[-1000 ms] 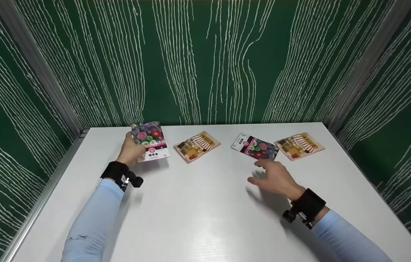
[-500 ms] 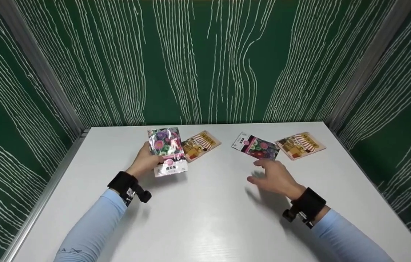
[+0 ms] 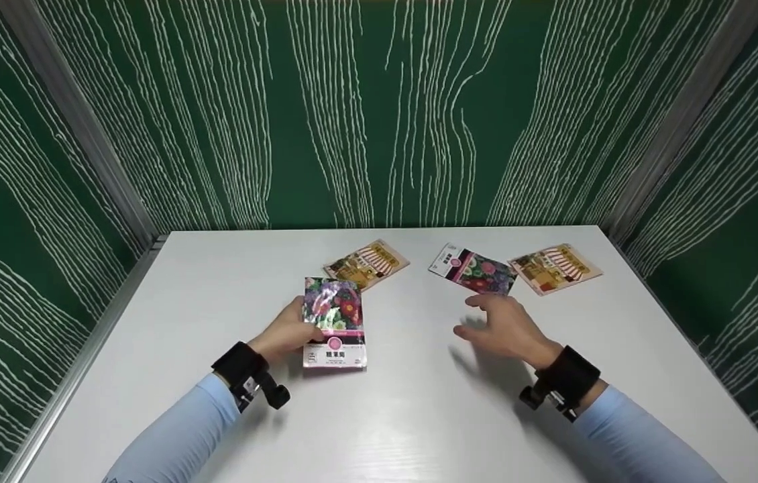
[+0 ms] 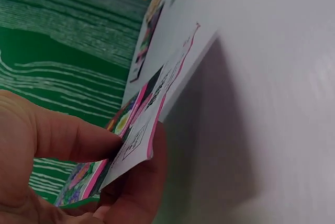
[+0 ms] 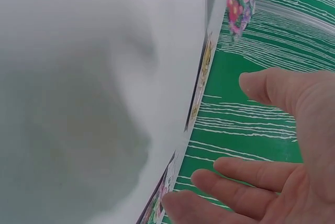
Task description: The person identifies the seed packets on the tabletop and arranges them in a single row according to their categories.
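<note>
The left hand (image 3: pixel 287 333) is pinching a flower-printed packet (image 3: pixel 339 323) between thumb and fingers, its grip narrow, and is holding it above the white table (image 3: pixel 412 416), where, in the head view, it is covering a corner of a yellow packet (image 3: pixel 372 261). The right hand (image 3: pixel 506 327) is hovering above the table with its grip wide, thumb and fingertips standing apart just beside a second flower-printed packet (image 3: pixel 474 270), which is lying next to another yellow packet (image 3: pixel 557 268) near the back edge
</note>
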Demonstrator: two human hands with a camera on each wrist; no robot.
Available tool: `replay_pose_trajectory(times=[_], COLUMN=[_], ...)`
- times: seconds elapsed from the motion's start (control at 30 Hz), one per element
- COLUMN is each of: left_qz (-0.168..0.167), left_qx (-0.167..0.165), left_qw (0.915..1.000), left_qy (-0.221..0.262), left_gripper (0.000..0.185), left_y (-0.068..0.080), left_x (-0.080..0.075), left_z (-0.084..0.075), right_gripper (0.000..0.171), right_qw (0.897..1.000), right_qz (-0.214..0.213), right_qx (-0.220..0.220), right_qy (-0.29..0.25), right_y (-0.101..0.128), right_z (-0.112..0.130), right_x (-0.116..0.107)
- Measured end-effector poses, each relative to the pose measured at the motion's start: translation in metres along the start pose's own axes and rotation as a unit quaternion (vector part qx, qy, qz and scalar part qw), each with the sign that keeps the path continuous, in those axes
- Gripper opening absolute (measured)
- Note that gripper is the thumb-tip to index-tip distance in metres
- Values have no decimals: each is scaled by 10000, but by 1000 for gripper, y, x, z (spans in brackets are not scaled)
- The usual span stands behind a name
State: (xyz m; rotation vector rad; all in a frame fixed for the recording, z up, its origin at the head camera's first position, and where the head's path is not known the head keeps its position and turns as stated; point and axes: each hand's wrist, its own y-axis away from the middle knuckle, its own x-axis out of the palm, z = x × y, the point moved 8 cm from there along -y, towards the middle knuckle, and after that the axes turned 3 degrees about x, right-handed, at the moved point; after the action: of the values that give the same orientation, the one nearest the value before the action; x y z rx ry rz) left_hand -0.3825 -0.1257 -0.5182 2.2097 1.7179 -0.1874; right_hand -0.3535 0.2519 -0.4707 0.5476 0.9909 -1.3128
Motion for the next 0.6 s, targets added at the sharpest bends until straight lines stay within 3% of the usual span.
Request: replay_pose_trajectory(times=[0.37, 0.47, 0.6], left_qz=[-189, -252, -381], left_qx=[119, 83, 23], left_qw=[9993, 9958, 9837], left_qy=[-293, -878, -1754], left_gripper=[93, 105, 123], left_y=[20, 23, 26], left_x=[7, 6, 3], left_z=[1, 2, 1], right_gripper=[58, 58, 58], right_qw=[9999, 9999, 9999], right_qz=[29, 43, 55], right_qx=[-100, -128, -133], right_qy=[34, 49, 65], right_y=[-1, -1, -1], right_z=[2, 3, 4], right_x=[4, 4, 5])
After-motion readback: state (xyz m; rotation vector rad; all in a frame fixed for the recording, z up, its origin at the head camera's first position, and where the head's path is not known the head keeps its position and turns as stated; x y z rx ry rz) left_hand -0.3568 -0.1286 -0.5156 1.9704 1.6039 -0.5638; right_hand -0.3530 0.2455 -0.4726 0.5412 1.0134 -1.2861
